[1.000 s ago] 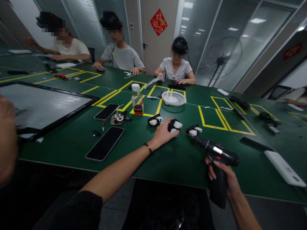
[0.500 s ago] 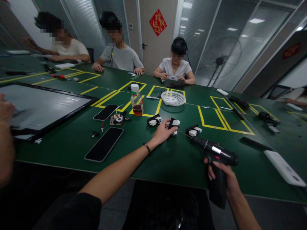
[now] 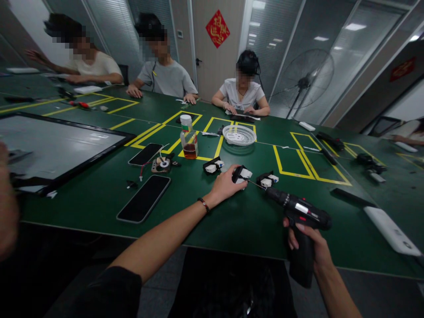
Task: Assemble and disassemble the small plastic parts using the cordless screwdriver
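Fingers of my left hand [image 3: 225, 183] are closed around a small black-and-white plastic part [image 3: 244, 173] on the green table. My right hand [image 3: 311, 243] grips the handle of a black cordless drill [image 3: 300, 212]. The drill's long thin bit points left and its tip is at the right side of the held part; whether it sits in a screw is too small to tell. Two similar black-and-white parts lie close by, one on the left [image 3: 213, 165] and one on the right [image 3: 267, 179].
Left of my hand lie two phones, the nearer one [image 3: 144, 198] larger, and a small wired component [image 3: 162, 164]. A bottle [image 3: 189, 139] of reddish liquid and a white plastic basket [image 3: 239, 135] stand beyond. Far left is a large framed panel [image 3: 66, 145]. Several people sit around the table.
The part in my left hand has turned, and the drill bit's tip has come up to it. Across the table, a person's hands have lowered onto a pale strip.
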{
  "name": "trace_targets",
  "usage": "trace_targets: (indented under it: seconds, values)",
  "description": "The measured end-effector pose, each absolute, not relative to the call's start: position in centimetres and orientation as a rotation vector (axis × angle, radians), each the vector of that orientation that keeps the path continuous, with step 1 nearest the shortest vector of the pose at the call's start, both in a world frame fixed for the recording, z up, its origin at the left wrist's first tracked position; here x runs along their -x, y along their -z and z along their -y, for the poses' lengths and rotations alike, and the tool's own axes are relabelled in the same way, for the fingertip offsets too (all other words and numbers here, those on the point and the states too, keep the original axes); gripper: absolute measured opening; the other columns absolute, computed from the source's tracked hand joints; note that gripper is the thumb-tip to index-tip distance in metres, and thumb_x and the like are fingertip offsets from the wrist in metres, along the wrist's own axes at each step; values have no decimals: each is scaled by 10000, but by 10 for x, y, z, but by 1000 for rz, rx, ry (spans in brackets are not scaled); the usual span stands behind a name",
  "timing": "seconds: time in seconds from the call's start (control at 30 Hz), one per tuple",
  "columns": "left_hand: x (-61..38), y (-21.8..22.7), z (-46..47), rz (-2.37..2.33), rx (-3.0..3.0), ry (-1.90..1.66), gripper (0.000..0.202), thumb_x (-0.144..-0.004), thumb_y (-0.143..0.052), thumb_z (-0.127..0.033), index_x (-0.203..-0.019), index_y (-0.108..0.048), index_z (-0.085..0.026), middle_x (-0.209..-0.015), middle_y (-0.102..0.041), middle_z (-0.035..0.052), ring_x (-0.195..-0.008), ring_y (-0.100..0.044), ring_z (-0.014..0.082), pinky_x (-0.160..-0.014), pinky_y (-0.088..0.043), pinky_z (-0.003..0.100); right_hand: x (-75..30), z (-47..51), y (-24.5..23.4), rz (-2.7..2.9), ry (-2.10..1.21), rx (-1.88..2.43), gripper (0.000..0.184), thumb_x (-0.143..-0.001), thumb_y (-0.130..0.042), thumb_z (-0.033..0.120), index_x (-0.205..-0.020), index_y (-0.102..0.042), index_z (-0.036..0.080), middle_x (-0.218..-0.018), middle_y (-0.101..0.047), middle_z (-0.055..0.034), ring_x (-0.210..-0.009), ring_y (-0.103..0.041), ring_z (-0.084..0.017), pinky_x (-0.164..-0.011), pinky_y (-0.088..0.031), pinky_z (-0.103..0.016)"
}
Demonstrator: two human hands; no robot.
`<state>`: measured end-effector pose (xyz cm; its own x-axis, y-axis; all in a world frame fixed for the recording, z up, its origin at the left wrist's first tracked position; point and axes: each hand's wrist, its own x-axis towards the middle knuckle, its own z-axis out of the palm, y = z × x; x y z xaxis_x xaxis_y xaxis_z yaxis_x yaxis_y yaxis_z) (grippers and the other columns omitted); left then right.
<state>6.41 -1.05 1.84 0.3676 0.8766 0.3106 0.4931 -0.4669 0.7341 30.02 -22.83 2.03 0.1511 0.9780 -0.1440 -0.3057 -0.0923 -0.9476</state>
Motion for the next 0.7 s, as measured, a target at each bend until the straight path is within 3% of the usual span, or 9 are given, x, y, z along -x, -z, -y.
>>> trace_targets:
  seconds: [0.7]
  values:
    - [-65,-19,12,-1170,-2134,-900,662,-778,-681,-495,-1369,-494,-263,-1126,-679,89,-1000,-660,279,-861,-515,402,-305,229,-12,822,-1303,1137,279,-900,-562,353,-996,-679,118,-500,-559,-26,-445,-515,-175,-473,-432,-306]
